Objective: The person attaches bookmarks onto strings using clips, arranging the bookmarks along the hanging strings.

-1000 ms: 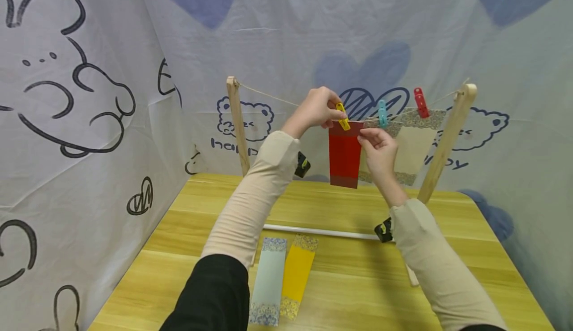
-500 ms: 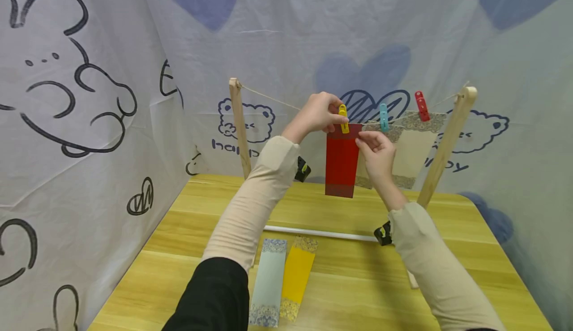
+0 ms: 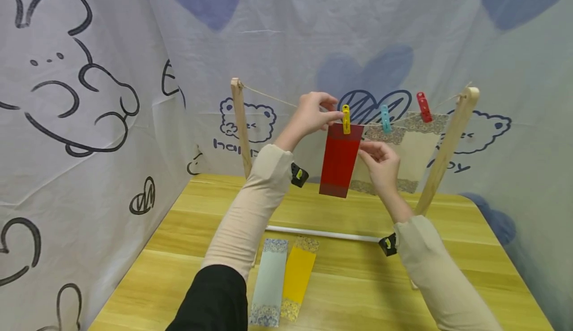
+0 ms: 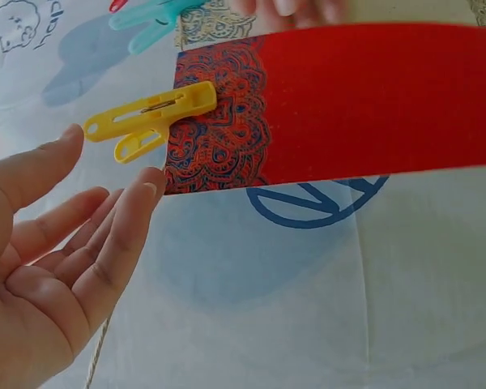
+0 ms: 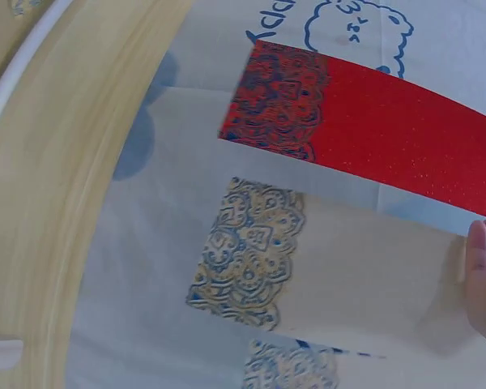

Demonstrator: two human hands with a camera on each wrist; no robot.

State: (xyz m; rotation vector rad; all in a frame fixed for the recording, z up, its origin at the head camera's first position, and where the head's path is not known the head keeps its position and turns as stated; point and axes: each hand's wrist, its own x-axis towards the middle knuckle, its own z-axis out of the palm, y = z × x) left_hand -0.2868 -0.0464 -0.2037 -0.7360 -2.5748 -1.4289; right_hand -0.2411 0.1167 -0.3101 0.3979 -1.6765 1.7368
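A yellow clothespin [image 3: 346, 119] clips a red card [image 3: 341, 161] with a patterned border to the string. My left hand [image 3: 313, 115] is beside the clothespin. In the left wrist view, its thumb and fingers are spread apart, with the clothespin free of them and a fingertip close to the card's corner. My right hand [image 3: 382, 162] has its fingers loosely bent at the card's right edge; whether they touch it is hard to tell. Behind that hand hang cream cards [image 5: 364, 263] with lace-like borders, under a teal clothespin [image 3: 385, 119] and a red clothespin [image 3: 424, 107].
The string runs between a left wooden post [image 3: 240, 127] and a right wooden post [image 3: 447, 147], with a white bar [image 3: 322, 232] low between them. A pale blue card [image 3: 270, 281] and a yellow card [image 3: 298, 279] lie on the wooden table [image 3: 179, 271]. Printed cloth hangs behind.
My left fingers have let go of the yellow clothespin and drawn slightly left. The red card hangs from it, its lower end swung left. My right hand has dropped a little.
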